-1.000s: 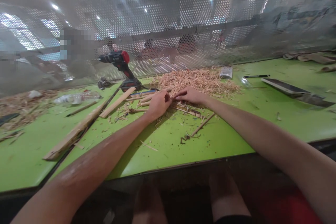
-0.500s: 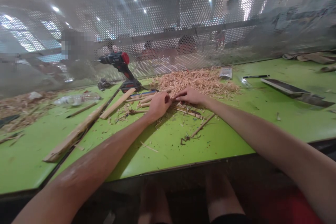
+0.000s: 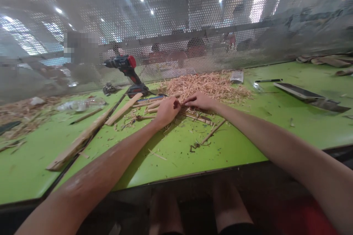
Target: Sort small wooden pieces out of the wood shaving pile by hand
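left hand [image 3: 168, 111], right hand [image 3: 201, 101] close together among thin sticks [image 3: 197, 116]; shavings [image 3: 205, 83] behind

Bright lime green, speckled dark, is shown by the tabletop [image 3: 234, 150]; pinkish tan is noted in the heaped shavings [image 3: 204, 83], pale tan in the wooden sticks [image 3: 153, 110]. The drill [image 3: 124, 64] is coloured black and red. The grey screen [image 3: 165, 22] is patterned with small, closely repeated holes.

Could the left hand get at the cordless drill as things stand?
Probably yes: the drill stands upright beyond the left hand, with seemingly only low-lying sticks between. Its fingers are curled, though; whether they hold something is hard to tell.
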Demonstrator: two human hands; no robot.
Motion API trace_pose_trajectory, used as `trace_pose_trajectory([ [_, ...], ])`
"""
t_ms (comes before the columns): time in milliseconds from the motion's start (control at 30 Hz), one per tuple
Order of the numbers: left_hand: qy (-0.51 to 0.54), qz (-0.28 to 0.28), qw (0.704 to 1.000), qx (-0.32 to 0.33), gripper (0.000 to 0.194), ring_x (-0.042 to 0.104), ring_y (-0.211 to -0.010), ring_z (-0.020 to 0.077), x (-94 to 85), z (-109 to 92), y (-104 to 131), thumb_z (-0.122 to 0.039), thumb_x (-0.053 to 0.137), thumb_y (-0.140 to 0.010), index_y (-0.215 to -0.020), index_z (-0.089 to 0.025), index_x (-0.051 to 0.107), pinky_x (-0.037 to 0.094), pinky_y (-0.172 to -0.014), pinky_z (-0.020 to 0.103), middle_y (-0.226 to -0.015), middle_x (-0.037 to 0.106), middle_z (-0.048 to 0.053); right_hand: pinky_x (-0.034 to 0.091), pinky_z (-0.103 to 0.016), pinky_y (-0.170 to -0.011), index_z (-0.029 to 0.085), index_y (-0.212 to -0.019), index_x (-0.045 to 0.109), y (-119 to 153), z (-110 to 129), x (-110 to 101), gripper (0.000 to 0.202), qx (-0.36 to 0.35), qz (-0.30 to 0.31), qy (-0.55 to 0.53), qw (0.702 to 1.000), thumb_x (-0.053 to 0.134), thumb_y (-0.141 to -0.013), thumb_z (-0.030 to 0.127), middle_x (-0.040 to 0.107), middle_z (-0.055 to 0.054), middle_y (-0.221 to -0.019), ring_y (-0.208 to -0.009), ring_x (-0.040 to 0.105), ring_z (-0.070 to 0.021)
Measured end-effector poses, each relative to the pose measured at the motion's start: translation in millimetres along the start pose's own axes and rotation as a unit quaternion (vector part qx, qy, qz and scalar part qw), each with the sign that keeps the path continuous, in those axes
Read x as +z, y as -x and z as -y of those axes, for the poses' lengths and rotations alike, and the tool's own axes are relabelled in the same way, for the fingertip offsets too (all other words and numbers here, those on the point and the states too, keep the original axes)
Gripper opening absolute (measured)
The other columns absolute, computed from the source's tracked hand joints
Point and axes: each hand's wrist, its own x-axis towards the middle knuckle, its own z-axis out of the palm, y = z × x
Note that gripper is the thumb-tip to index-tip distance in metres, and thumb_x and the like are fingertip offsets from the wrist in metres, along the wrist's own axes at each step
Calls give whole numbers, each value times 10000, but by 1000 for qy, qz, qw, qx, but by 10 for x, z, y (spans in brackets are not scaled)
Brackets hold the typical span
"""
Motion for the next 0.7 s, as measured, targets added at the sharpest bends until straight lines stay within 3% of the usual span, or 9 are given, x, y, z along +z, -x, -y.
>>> trace_pose_trajectory([
  [133,3,-4,1000,0,123,733,-974,283,15,14,2,-121,711,-955,-863,-202,714,560,-905,387,-957,795,92,559,-310,-857,129,-1138,951,15,22,2,214,-2,-1,-5,1000,817,-980,183,883,-139,-1037,-812,692,-166],
  [333,5,-13,1000,-22,123,731,-934,276,43,41,-1,-135,737,-934,-836,-203,704,560,-878,383,-932,794,86,550,-313,-901,122,-1221,936,62,82,-8,267,-6,7,30,1000,802,-1007,206,888,-148,-1104,-875,700,-176],
  [567,12,-14,999,-41,146,722,-901,264,44,57,-5,-126,727,-931,-814,-205,693,560,-854,378,-900,781,75,562,-342,-898,167,-1205,945,48,70,-9,259,-1,13,27,1000,821,-991,243,887,-127,-1084,-877,715,-196],
  [700,12,-16,999,-29,99,726,-917,266,20,30,3,-143,718,-948,-868,-199,700,560,-865,383,-929,782,75,544,-337,-939,122,-1164,946,62,93,-12,238,-14,9,35,999,850,-997,261,882,-152,-1107,-918,720,-200],
])
